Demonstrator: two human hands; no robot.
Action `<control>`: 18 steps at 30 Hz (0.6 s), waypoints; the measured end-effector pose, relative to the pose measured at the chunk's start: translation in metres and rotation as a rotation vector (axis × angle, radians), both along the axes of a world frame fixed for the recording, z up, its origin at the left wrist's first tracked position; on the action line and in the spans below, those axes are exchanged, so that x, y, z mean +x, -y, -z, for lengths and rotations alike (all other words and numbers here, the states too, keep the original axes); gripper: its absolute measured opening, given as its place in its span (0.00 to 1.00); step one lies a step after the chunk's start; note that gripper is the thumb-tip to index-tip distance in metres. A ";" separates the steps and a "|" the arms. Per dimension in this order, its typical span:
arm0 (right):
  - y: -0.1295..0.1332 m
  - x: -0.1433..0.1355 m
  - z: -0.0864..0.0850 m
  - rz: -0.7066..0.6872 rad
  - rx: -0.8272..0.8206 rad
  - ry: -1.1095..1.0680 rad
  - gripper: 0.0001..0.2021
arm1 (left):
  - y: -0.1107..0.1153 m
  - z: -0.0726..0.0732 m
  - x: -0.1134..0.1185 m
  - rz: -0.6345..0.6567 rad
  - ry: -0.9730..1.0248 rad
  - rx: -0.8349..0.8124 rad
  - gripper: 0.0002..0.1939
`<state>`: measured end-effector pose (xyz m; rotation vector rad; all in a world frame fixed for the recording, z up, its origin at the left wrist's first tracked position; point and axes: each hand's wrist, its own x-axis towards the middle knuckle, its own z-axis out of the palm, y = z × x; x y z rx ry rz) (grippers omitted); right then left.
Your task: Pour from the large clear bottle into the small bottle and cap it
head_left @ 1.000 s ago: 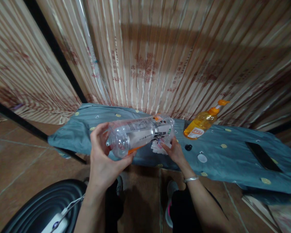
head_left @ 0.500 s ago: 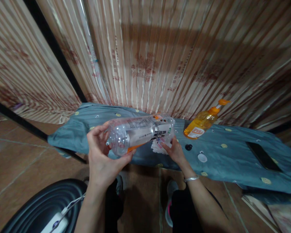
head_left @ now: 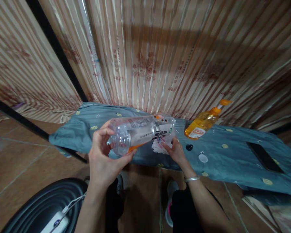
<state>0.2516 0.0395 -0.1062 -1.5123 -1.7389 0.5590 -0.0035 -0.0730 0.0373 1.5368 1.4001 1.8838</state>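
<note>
A clear plastic bottle (head_left: 142,134) with an orange and white label lies almost sideways in the air in front of me. My left hand (head_left: 108,150) is wrapped round its left end, thumb underneath. At the other end my right hand (head_left: 176,150) grips the bottle from below, some fingers hidden behind it. A white crumpled tissue-like piece (head_left: 159,147) shows under the bottle next to my right fingers; whether it is held or lies on the cloth I cannot tell. On the right stands an orange pump bottle (head_left: 197,127), close to a small black cap (head_left: 189,147) and a white disc (head_left: 203,158).
A blue-green cloth (head_left: 235,158) covers the narrow surface, with a dark phone (head_left: 264,157) at its right. Striped curtains (head_left: 160,64) hang behind. Black poles (head_left: 55,48) slant at the left. On the floor are a black round ridged object (head_left: 38,197) and a white power strip (head_left: 55,223).
The view has shifted very slightly. Both hands keep their grip on the plastic bottle, which has hardly moved.
</note>
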 end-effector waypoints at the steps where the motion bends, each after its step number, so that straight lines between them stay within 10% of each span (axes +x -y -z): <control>1: 0.000 0.000 0.000 -0.002 0.000 0.000 0.22 | 0.000 0.000 0.000 -0.003 -0.008 0.001 0.29; 18: -0.001 0.001 0.002 -0.015 0.020 -0.025 0.24 | -0.003 0.009 -0.004 -0.011 -0.031 0.056 0.23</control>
